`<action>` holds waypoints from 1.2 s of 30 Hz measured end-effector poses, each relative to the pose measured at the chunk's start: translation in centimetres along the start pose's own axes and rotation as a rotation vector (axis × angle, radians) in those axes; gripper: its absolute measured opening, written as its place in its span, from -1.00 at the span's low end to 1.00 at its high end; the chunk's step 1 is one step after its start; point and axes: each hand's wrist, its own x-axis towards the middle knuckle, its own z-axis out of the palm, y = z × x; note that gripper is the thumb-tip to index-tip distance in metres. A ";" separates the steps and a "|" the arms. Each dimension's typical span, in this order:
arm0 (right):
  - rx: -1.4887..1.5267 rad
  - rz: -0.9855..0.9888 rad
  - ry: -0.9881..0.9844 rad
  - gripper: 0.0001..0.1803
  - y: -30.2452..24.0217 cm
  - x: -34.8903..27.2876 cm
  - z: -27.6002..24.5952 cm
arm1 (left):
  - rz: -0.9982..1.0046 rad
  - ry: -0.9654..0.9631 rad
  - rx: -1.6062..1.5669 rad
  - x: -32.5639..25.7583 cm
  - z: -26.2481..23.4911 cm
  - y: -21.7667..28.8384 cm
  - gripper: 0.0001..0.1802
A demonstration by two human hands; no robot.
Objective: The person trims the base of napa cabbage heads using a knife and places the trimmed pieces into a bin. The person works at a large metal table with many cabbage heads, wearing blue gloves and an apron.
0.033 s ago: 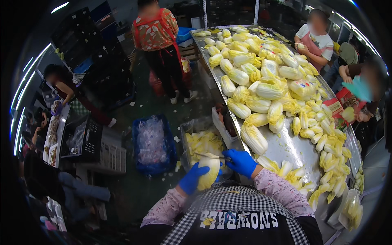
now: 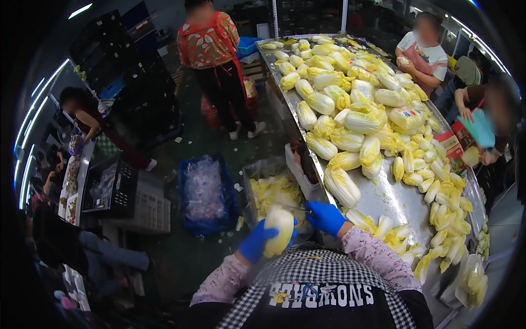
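The left grip [image 2: 256, 241] is clamped on a cabbage [image 2: 279, 229]; the right grip [image 2: 325, 217], just beside it, is closed on a knife [image 2: 298, 207] over the counter [image 2: 392, 198] edge.

Shiny metal table [image 2: 392, 200], smooth blue rubber-gloved hands [image 2: 290, 230], leafy cabbage [image 2: 279, 230], blue plastic crate [image 2: 189, 219].

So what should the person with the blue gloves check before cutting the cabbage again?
1. Left hand has a firm hold on the cabbage: ok.
2. Right hand is on the knife: cannot tell, only a thin dark blade shows beside it.
3. Left hand's fingers are away from the blade: cannot tell.
4. Lined bin sits below the cabbage for scraps: ok.
5. More cabbages are waiting on the metal table: ok.
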 end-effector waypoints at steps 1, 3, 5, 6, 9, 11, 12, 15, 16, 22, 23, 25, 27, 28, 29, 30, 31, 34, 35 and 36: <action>-0.026 0.121 -0.066 -0.73 1.3 -0.3 1.5 | 0.052 -0.062 0.061 -1.0 1.0 1.3 -0.29; 0.114 0.134 -0.068 -0.70 0.7 -1.2 2.4 | 0.144 -0.030 0.188 -1.0 1.1 3.0 -0.34; 0.294 0.227 -0.078 -0.63 -0.1 -1.6 2.2 | 0.153 0.032 0.247 -0.5 0.3 2.1 -0.34; 0.478 0.292 -0.064 -0.59 -2.2 -1.3 -0.2 | 0.157 0.059 0.284 -0.1 -0.3 1.8 -0.33; 0.895 0.271 0.016 -0.41 -6.9 -1.0 -5.0 | 0.199 0.037 0.181 1.1 0.6 1.6 -0.24; 0.954 -0.026 0.103 -0.27 -8.0 -0.9 -5.2 | 0.252 0.064 0.266 2.6 -0.3 0.1 -0.25; 0.967 0.039 0.080 -0.21 -8.1 -0.8 -4.7 | 0.263 0.131 0.368 3.6 -0.1 -0.4 -0.29; 1.092 0.248 0.198 -0.20 -6.3 -0.1 -3.1 | 0.376 0.297 0.681 6.2 1.6 -1.1 -0.46; 1.133 0.227 0.247 -0.20 -6.1 -0.3 -3.0 | 0.427 0.311 0.741 6.6 1.9 -1.2 -0.47; 1.030 -0.003 0.338 -0.15 -6.3 -2.3 -5.0 | 0.355 0.361 0.606 8.1 2.3 -0.2 -0.53; 0.870 -0.029 0.358 -0.16 -4.0 -2.3 -3.6 | 0.343 0.328 0.627 8.2 2.2 -0.1 -0.53; 1.132 0.166 0.186 -0.19 -4.1 -2.9 -5.6 | 0.300 0.253 0.652 8.5 2.0 0.3 -0.53; 1.214 0.254 0.147 -0.26 -5.0 -3.4 -6.6 | 0.298 0.236 0.657 8.9 2.2 0.1 -0.54; 1.229 0.279 0.154 -0.32 -4.7 -3.4 -6.4 | 0.324 0.265 0.704 9.1 2.4 0.1 -0.55; 1.244 0.302 0.160 -0.37 -3.9 -3.2 -5.8 | 0.351 0.295 0.752 9.3 2.6 0.2 -0.56; 1.263 0.330 0.163 -0.42 -3.1 -2.9 -5.1 | 0.373 0.327 0.799 9.5 2.7 0.2 -0.57; 1.419 0.320 0.162 -0.52 -2.3 -2.8 -4.3 | 0.387 0.341 0.765 9.9 2.5 0.1 -0.58; 1.830 0.278 0.128 -0.71 -0.9 -3.0 -2.5 | 0.449 0.395 0.802 10.9 1.4 -0.7 -0.56; 1.928 0.260 0.101 -0.73 -0.8 -3.2 -2.0 | 0.454 0.390 0.879 11.4 0.9 -0.5 -0.51; 2.027 0.244 0.073 -0.71 -0.7 -3.4 -1.7 | 0.457 0.385 0.956 12.0 0.1 0.2 -0.46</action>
